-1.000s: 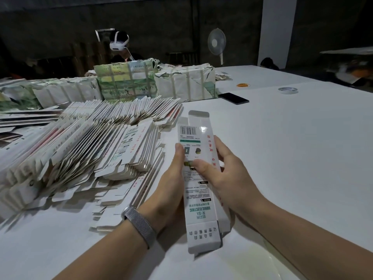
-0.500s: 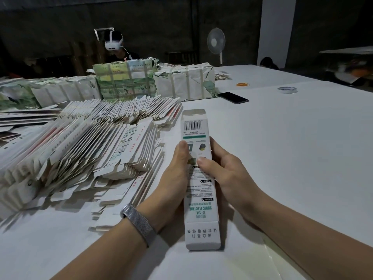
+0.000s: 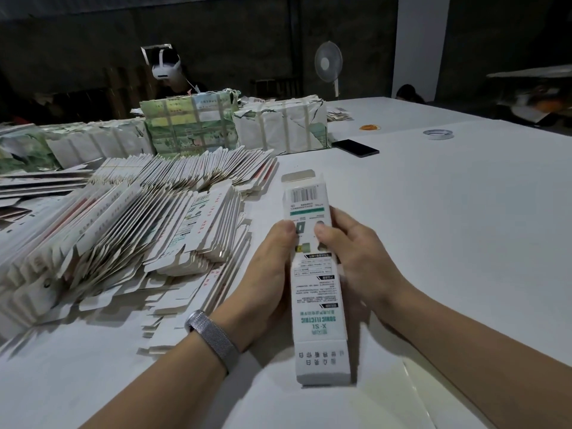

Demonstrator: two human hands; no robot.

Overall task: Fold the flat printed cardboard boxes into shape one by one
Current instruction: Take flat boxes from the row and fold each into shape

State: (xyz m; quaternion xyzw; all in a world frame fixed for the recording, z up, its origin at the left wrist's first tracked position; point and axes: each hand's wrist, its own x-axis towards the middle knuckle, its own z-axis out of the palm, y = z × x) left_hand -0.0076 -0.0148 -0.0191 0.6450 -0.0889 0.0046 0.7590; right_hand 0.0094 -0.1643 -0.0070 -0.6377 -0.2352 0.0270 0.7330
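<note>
Both hands hold one long white printed box (image 3: pixel 315 283) between them above the white table (image 3: pixel 448 227). On one long edge the left hand (image 3: pixel 266 274) curls around it, thumb pressed on the printed face; the right hand (image 3: pixel 356 258) curls around the opposite edge, its thumb on the same face just across from the left thumb. The box runs lengthwise away from the person, with its near end below the wrists and its far end, with a barcode and an open flap, past the fingertips. A metal mesh watch band (image 3: pixel 213 339) sits on the left wrist.

Just left of the left hand lies a large heap of flat boxes (image 3: pixel 123 230), stacked on edge and leaning, some spilling out close to the left forearm. Beyond that heap stand wrapped, strapped bundles (image 3: pixel 192 125).

Farther out past the right hand, well apart from it, lie a dark phone (image 3: pixel 355 148), a roll of tape (image 3: pixel 438 134) and a small orange bunch that looks like rubber bands (image 3: pixel 370 127).

At the back of the dim room stand a white fan (image 3: pixel 328 63) and a pale pillar (image 3: pixel 421 44). A person wearing a white headset (image 3: pixel 166 69) sits behind the bundles.
</note>
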